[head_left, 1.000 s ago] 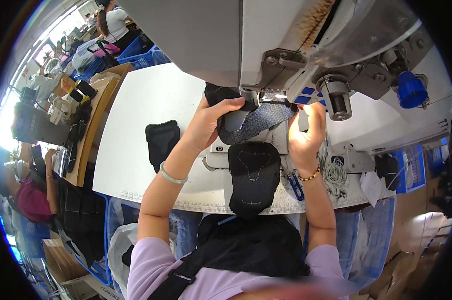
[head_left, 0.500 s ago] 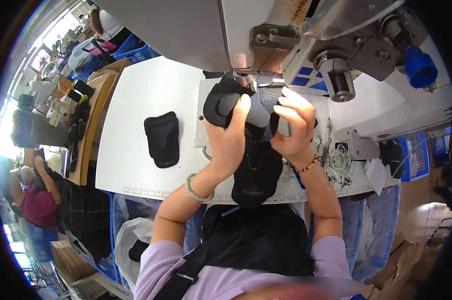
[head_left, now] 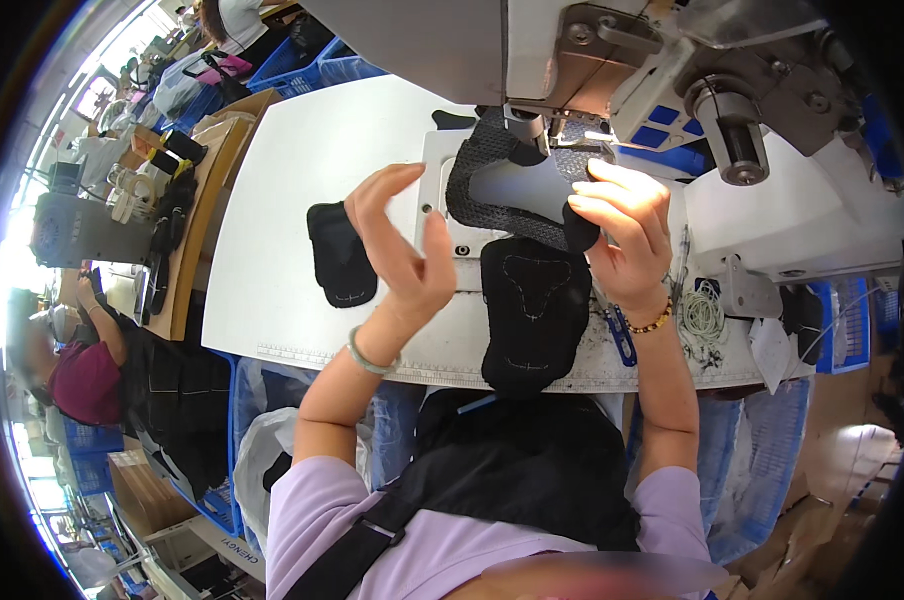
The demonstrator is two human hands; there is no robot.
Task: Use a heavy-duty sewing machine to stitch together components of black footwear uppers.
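A dark grey mesh shoe upper [head_left: 466,187], curved like a U, lies under the presser foot [head_left: 525,133] of a sewing machine. My right hand [head_left: 627,235] pinches its black padded end at the right. To the left of the upper, my left hand [head_left: 402,245] is raised with thumb and fingers apart, holding nothing. Closer to me lies a black fabric piece [head_left: 535,320] with white stitched outlines, reaching the table's front edge. Another black piece [head_left: 340,262] rests on the table beyond my left hand, partly covered by it.
The sewing machine head [head_left: 572,60] overhangs the white table [head_left: 272,220]. Blue-handled snips [head_left: 622,338] and a coil of pale cord [head_left: 705,312] lie to the right, among thread scraps. Lined blue baskets [head_left: 752,450] stand below the front edge. A person in maroon [head_left: 87,375] sits at the far left.
My left hand has let go of the mesh upper and moved left, its fingers spreading. The right hand keeps its hold. The view has shifted a little, and the stitched black piece shows more fully.
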